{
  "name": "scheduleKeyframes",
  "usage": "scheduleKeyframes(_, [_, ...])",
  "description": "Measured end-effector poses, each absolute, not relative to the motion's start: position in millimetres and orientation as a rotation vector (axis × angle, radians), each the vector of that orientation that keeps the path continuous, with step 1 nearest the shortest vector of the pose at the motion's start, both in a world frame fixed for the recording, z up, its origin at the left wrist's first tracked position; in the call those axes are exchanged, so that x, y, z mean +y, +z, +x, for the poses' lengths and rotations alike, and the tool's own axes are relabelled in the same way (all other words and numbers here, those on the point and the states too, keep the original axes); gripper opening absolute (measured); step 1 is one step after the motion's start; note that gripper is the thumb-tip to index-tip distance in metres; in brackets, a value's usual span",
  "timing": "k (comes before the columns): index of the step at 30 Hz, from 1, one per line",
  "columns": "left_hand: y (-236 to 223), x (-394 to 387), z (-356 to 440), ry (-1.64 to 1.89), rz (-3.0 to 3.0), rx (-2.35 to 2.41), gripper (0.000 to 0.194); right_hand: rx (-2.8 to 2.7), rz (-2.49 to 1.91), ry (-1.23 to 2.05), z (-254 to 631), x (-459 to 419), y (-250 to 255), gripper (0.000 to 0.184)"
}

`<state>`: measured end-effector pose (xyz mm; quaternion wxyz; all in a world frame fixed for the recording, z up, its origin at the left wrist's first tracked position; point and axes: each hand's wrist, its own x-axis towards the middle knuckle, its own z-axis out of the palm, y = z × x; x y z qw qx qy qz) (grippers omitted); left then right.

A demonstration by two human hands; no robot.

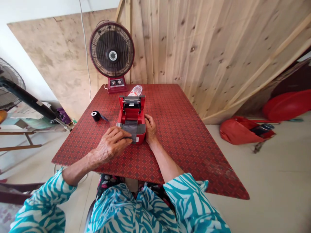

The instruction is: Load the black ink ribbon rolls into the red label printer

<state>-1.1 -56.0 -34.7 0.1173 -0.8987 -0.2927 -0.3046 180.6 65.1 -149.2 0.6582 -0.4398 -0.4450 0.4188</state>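
Left hand [112,144] lies palm-down (knuckles up), right hand [150,128] curled.

The printer housing [139,129] was glossy red plastic, and the dark film [128,131] across it looked matt. The table covering [184,142] had a smooth, patterned red finish, while the far wooden boards [194,55] showed bare, knotty, unpainted grain.
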Motion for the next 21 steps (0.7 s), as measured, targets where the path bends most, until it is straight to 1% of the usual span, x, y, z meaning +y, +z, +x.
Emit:
scheduleKeyframes(13, [-43, -56, -2, -0.872, -2.641, -0.89, 0.01, -1.003, -0.988, 0.957, 180, 64, -148, 0.034])
scheduleKeyframes(15, [-45, -55, -4, -0.888, -2.649, -0.884, 0.015, -1.005, -0.993, 0.958, 181, 64, -149, 0.034])
scheduleKeyframes(18, [-52, -51, -8, -0.943, -2.653, -0.887, 0.03, -0.994, -0.992, 0.972, 181, 65, -150, 0.035])
scheduleKeyframes(21, [-57, -46, -9, -0.964, -2.654, -0.918, 0.033, -0.984, -0.986, 0.99, 181, 65, -150, 0.036])
